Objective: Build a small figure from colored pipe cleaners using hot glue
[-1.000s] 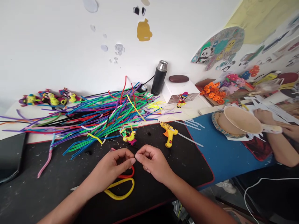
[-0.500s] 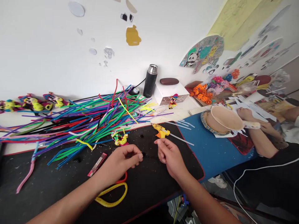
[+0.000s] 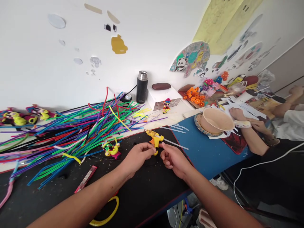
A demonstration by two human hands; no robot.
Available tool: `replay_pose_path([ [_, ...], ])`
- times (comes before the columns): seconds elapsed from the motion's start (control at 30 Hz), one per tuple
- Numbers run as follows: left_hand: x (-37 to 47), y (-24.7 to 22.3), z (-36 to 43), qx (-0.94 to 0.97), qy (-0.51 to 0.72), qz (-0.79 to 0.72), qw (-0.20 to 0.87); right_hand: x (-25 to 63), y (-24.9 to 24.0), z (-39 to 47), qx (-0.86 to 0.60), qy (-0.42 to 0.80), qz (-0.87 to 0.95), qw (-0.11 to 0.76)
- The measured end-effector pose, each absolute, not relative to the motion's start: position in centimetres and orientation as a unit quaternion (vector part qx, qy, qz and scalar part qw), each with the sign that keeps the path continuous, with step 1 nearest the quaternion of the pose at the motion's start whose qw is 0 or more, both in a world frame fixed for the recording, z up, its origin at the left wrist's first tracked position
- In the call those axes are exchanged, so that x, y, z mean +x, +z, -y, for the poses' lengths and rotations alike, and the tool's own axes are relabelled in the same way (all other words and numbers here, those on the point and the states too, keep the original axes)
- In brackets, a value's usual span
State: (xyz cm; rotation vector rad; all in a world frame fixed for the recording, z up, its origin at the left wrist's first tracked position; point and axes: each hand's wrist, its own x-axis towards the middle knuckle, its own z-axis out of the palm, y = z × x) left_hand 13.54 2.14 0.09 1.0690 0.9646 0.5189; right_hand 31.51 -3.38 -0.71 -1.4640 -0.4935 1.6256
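Observation:
My left hand has its thumb and forefinger pinched together just in front of the handle of a yellow hot glue gun. Something small and dark shows by these fingertips; I cannot make out its kind. Close on the right is my right hand, fingers curled in, its thumb and forefinger near the gun's handle; what they grip, if anything, is hidden. The gun lies on a black mat with a glue stick out of its back. A small pipe-cleaner figure lies left of the gun.
A large heap of coloured pipe cleaners covers the left. A black thermos and white box stand by the wall. A yellow loop lies in front. On the right are a bowl and a co-worker's arm.
My left hand has moved right, closer to my right hand and over the glue gun's handle. The view has shifted to the right; the glue gun stays where it was on the mat.

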Motion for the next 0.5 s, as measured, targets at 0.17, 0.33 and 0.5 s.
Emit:
replay_pose_path([
  [0.17, 13.6, 0.3, -1.9, 0.506, 0.242, -0.422, 0.712, 31.2, -1.6, 2.8, -0.586, 0.65, 0.209, 0.435],
  [0.33, 13.4, 1.4, -0.9, 0.562, 0.272, -0.384, 0.68, 30.9, -2.4, 3.2, -0.569, 0.65, 0.236, 0.445],
  [0.5, 12.9, 2.0, 1.2, 0.571, 0.294, -0.366, 0.673, 31.2, -2.2, 3.9, -0.556, 0.644, 0.249, 0.462],
])
